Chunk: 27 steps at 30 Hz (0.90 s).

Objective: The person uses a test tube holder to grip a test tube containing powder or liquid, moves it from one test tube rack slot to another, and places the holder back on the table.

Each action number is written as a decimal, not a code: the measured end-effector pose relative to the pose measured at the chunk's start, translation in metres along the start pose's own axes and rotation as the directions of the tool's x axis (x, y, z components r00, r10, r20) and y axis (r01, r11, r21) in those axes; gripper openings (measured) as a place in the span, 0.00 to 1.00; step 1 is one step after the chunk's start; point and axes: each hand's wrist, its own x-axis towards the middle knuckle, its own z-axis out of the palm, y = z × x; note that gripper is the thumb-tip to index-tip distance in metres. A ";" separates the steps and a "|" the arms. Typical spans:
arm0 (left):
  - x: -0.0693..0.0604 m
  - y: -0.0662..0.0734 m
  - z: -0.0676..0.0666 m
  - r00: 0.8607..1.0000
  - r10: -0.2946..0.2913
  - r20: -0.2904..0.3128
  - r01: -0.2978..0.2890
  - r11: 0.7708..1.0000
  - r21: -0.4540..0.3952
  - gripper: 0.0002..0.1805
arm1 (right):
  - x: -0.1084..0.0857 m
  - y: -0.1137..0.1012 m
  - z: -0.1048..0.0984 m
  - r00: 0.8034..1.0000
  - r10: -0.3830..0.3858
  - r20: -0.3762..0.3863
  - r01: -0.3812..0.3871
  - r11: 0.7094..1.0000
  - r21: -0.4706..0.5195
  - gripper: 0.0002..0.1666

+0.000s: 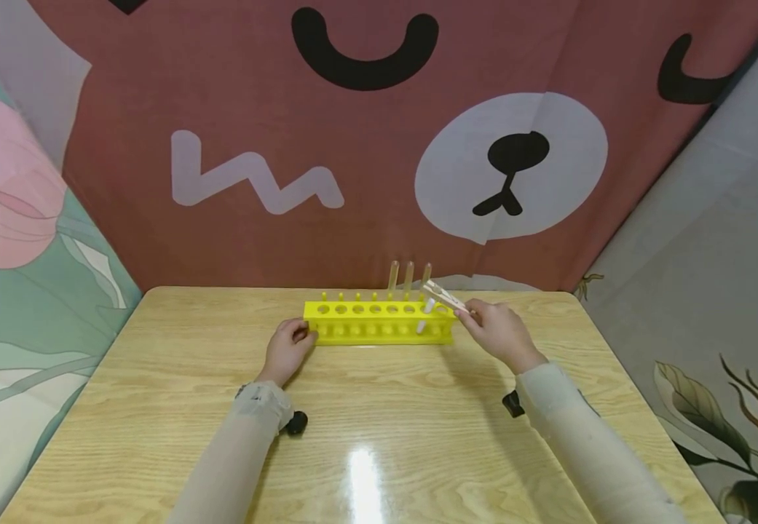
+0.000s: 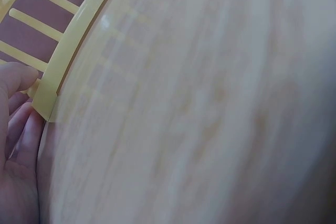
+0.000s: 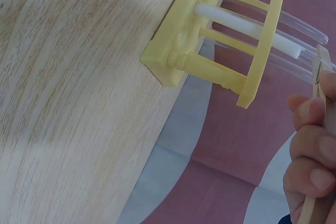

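Grips a wooden clamp (image 1: 445, 296) in the right hand (image 1: 499, 336), with thumb and fingers curled round the handle and with the clamp's tip narrow about a test tube (image 3: 231, 22). Holds by the wood rather than by the glass, likely to spare the tube direct contact and to steer it from the side. Takes the tube near its upper end, probably to leave the lower length free for the hole.

Just ahead and left of this grip, has the tube slightly tilted, white through most of its length, down through the upper plate of a yellow rack (image 1: 352, 340) in the second hole from the right end. Cannot tell about full contact between rounded bottom and lower plate.

Farther left of the grip, pinches the rack's opposite end with the left hand (image 1: 287, 349), presumably to prevent sliding or tipping. Rests the rack flat on a table (image 1: 365, 400) below both hands, a level support.

To be seen beyond the grip: three clear tubes (image 1: 409, 278), rounded ends up, seemingly upended over pegs (image 1: 357, 297) behind the holes, perhaps for draining; past these, a printed cloth (image 1: 365, 124).
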 end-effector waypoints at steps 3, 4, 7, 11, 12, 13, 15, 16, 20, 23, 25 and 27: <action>0.000 0.000 0.000 1.000 0.001 0.003 -0.001 1.000 0.002 0.19 | -0.001 0.001 0.001 1.000 0.003 0.004 -0.003 1.000 -0.002 0.14; 0.000 0.000 0.001 1.000 0.002 0.003 -0.002 1.000 0.002 0.19 | -0.001 0.001 0.001 1.000 0.004 0.005 -0.004 1.000 -0.001 0.14; 0.000 -0.001 0.000 1.000 0.005 0.002 -0.005 1.000 0.001 0.19 | -0.002 0.001 0.002 1.000 0.006 0.008 -0.006 1.000 0.009 0.15; 0.000 -0.001 -0.001 1.000 0.007 -0.001 -0.007 1.000 -0.002 0.18 | -0.001 0.001 0.004 1.000 0.008 0.013 -0.008 1.000 0.016 0.16; 0.000 0.000 -0.001 1.000 0.008 -0.001 -0.008 1.000 -0.002 0.18 | -0.001 0.001 0.004 1.000 0.009 0.014 -0.009 1.000 0.016 0.16; 0.000 0.000 -0.001 1.000 0.009 -0.001 -0.009 1.000 -0.003 0.18 | -0.001 0.000 0.004 1.000 0.010 0.014 -0.011 1.000 0.015 0.16; -0.001 0.000 -0.001 1.000 0.009 0.000 -0.009 1.000 -0.005 0.18 | 0.000 0.000 0.004 1.000 0.016 0.015 -0.016 1.000 0.014 0.16; -0.001 0.000 -0.001 1.000 0.011 0.002 -0.011 1.000 -0.005 0.18 | 0.000 0.000 0.004 1.000 0.018 0.015 -0.018 1.000 0.015 0.16; -0.001 0.001 -0.001 1.000 0.013 0.003 -0.013 1.000 0.001 0.18 | 0.001 -0.002 0.005 1.000 0.026 0.016 -0.026 1.000 0.010 0.15; -0.001 0.000 -0.001 1.000 0.013 0.001 -0.013 1.000 0.003 0.18 | 0.001 -0.003 0.007 1.000 0.027 0.016 -0.027 1.000 0.003 0.15; -0.001 0.000 0.000 1.000 0.014 0.000 -0.014 1.000 0.001 0.18 | 0.001 -0.003 0.008 1.000 0.027 0.015 -0.027 1.000 0.000 0.15; -0.001 0.000 0.000 1.000 0.016 0.000 -0.016 1.000 0.000 0.18 | 0.002 -0.003 0.009 1.000 0.025 0.013 -0.025 1.000 -0.004 0.16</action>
